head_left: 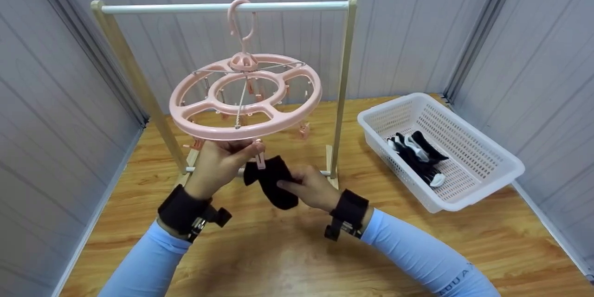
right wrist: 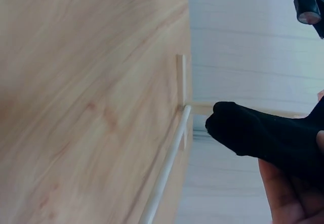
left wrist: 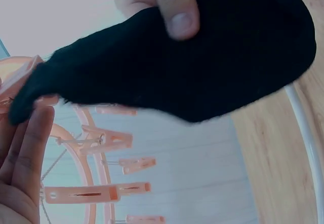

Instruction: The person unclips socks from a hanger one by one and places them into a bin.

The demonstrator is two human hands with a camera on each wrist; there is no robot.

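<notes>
The fingers point(head_left: 245, 150) of the left hand point(head_left: 218, 164) curl up around a pink clothespin point(head_left: 260, 158) that hangs from the near rim of the round pink sock hanger point(head_left: 245, 97); how tightly they squeeze it cannot be told, because the hanger's ring and the hand itself cover the peg's upper part. The right hand point(head_left: 312, 188) pinches a black sock point(head_left: 273, 181) between thumb and fingers, and in the left wrist view the thumb point(left wrist: 176, 6) presses flat on the fabric. One end of the sock rises to the clothespin, but whether the peg already bites it is hidden. The sock is plain black, short and rounded at the toe, with a soft knit surface and no pattern; it hangs in the air over the wooden floor point(head_left: 260, 250), just in front of the foot of the drying rack point(head_left: 341, 79). The right wrist view shows only the sock's toe, part of the palm and the rack's lower rail. In the white plastic basket point(head_left: 482, 181) near the floor's right edge lie more socks point(head_left: 417, 155), black and white, too tangled to count.
</notes>
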